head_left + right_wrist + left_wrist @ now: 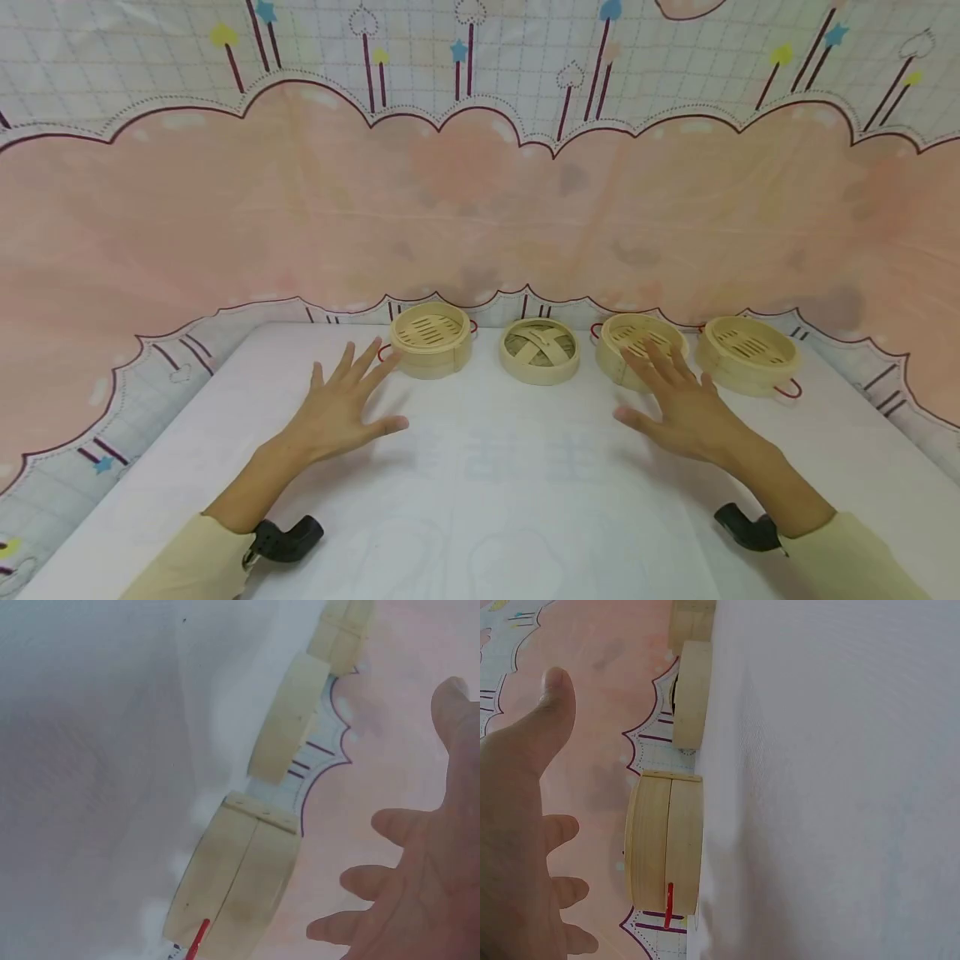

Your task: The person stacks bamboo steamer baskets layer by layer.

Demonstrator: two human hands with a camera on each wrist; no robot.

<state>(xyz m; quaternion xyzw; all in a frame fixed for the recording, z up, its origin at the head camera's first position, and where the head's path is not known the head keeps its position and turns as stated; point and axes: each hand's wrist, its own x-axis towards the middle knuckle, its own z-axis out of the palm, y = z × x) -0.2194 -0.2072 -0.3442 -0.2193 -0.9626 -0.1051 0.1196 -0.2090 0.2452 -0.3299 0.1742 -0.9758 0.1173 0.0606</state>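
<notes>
Several round bamboo steamer pieces stand in a row along the back of the white table. My left hand (341, 417), fingers spread and holding nothing, is nearest the left steamer basket (431, 340), a slatted one with red loops. Right of that basket sits the steamer lid (540, 351) with crossed bamboo strips. My right hand (678, 408) is spread too, its fingertips overlapping the third piece, a slatted steamer basket (618, 367), in the head view. At the far right stands another slatted steamer basket (750, 358) with a red loop on its lower right side.
A white cloth covers the table (510, 517). Behind it hangs a patterned curtain (450, 217) in pink and white, close behind the row of steamers. Black straps with mounts (288, 540) sit at both wrists by the cream sleeves (195, 562).
</notes>
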